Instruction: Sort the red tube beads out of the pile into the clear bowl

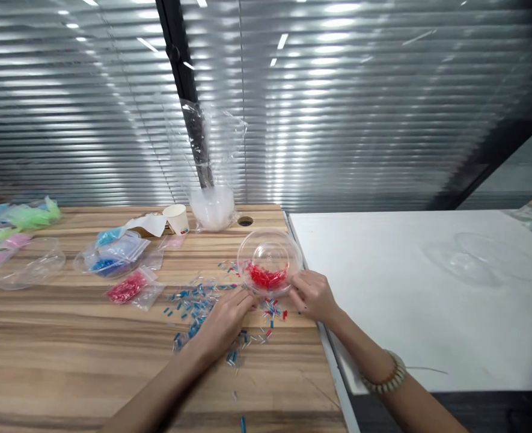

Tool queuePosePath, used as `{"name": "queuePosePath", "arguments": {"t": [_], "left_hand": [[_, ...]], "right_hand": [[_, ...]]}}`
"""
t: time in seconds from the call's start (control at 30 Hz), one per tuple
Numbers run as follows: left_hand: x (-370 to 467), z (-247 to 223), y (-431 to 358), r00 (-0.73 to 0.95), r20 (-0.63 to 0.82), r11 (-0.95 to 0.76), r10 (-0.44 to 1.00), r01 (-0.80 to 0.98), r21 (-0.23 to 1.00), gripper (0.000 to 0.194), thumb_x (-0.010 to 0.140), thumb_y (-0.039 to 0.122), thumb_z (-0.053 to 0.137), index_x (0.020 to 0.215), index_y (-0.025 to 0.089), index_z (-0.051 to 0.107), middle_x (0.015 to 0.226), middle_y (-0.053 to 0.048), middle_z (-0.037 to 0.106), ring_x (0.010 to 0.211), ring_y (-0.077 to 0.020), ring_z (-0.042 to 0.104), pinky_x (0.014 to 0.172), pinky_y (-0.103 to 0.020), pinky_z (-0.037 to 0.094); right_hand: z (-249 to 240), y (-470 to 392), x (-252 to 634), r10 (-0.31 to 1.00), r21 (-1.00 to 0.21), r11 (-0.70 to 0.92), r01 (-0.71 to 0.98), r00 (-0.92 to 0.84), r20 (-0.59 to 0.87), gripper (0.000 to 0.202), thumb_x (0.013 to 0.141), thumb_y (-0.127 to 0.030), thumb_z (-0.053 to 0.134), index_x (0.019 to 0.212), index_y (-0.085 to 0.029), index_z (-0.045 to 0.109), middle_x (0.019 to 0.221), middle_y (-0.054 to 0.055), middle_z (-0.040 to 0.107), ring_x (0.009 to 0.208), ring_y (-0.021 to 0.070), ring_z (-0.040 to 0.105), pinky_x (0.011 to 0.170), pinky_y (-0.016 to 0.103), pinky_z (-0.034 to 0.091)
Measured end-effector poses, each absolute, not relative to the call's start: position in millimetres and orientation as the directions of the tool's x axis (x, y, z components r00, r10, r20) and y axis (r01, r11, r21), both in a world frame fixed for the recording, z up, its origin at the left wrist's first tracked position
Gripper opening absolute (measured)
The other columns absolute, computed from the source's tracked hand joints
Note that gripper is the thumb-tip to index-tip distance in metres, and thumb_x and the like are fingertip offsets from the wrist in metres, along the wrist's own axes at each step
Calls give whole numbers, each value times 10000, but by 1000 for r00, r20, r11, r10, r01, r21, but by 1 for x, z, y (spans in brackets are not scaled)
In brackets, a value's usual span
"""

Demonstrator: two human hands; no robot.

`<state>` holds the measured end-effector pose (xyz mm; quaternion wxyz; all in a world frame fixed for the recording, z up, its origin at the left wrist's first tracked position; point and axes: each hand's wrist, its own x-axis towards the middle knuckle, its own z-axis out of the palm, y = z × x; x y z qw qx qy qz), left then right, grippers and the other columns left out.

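Note:
A round clear plastic bowl [271, 240] with small red tube-shaped pieces [266, 276] in it is at the right edge of the wooden table. My right hand [313, 294] pinches the bowl's right front rim. At the bowl's front left, my left hand [230, 314] is closed with its fingertips together near the rim; what they hold, if anything, is hidden. Loose blue and clear tube pieces [196, 307] lie scattered left of and under my left hand. A few red ones [284, 314] are among the pieces in front of the bowl.
To the left are a bag of red pieces [128, 287], a clear bowl with blue pieces [106, 267], a paper cup [176, 218] and a clear bag of white material [212, 207]. A white table [365, 325] adjoins on the right, with a clear lid-like item [464, 264].

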<state>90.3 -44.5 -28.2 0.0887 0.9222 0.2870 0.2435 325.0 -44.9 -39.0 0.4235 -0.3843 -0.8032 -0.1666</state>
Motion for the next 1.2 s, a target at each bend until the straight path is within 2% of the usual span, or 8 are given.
{"name": "queuePosePath", "arguments": {"t": [0.17, 0.27, 0.5, 0.8, 0.93, 1.03, 1.1, 1.2], "left_hand": [[86, -21, -41, 601, 675, -891, 428, 407, 202, 225, 954, 111, 358, 932, 156, 578, 816, -47, 624, 784, -153, 555, 692, -257, 449], [83, -20, -35, 560, 743, -901, 365, 414, 130, 183, 930, 82, 418, 987, 151, 578, 879, -60, 650, 824, -150, 572, 741, -265, 460], [85, -21, -33, 544, 767, -861, 340, 508, 21, 113, 896, 105, 511, 928, 159, 606, 874, -46, 690, 796, -154, 596, 729, -283, 463], [87, -17, -38, 599, 710, -842, 371, 539, -15, 129, 895, 133, 523, 943, 168, 637, 916, -48, 708, 863, -178, 599, 767, -328, 462], [87, -16, -42, 630, 673, -867, 387, 498, 32, 144, 894, 147, 532, 995, 165, 633, 1033, -73, 688, 986, -204, 565, 847, -373, 451], [91, -16, -49, 642, 665, -900, 382, 423, 109, 133, 902, 165, 525, 976, 164, 636, 981, -66, 686, 923, -181, 567, 811, -338, 447], [96, -16, -55, 695, 577, -900, 430, 384, 208, 135, 913, 204, 512, 903, 175, 643, 885, -43, 677, 827, -159, 569, 756, -305, 440], [104, -18, -61, 743, 400, -835, 537, 397, 382, 185, 886, 308, 552, 782, 173, 623, 797, -35, 642, 796, -163, 569, 736, -293, 438]], "right_hand": [[-40, -42, 323, 455, -24, 657, 753, -371, 809, 201, 760, -64, 420, 645, -193, 522, 510, -9, 517, 491, 128, 449, 504, 254, 324], [-42, -40, 322, 435, 13, 677, 736, -415, 799, 207, 768, -82, 417, 615, -197, 494, 514, -1, 515, 486, 133, 435, 494, 259, 316], [-37, -44, 322, 390, 56, 701, 711, -448, 805, 234, 796, -92, 438, 597, -194, 508, 513, -4, 511, 493, 125, 433, 511, 252, 323], [-35, -50, 319, 352, 76, 728, 682, -466, 812, 219, 790, -60, 442, 662, -189, 565, 582, 3, 588, 544, 124, 497, 525, 244, 361], [-34, -51, 320, 388, 46, 694, 719, -427, 817, 230, 779, -58, 437, 627, -196, 540, 514, -12, 528, 492, 123, 446, 498, 253, 328], [-33, -51, 321, 412, -6, 670, 742, -365, 835, 217, 762, -49, 444, 626, -191, 535, 499, -13, 499, 485, 126, 429, 497, 258, 321], [-33, -50, 321, 415, -30, 663, 748, -335, 846, 213, 749, -43, 443, 625, -193, 531, 485, -19, 477, 477, 128, 416, 495, 259, 320], [-35, -49, 321, 411, -39, 678, 734, -333, 849, 206, 745, -41, 442, 641, -189, 540, 497, -18, 483, 483, 130, 429, 497, 258, 328]]}}
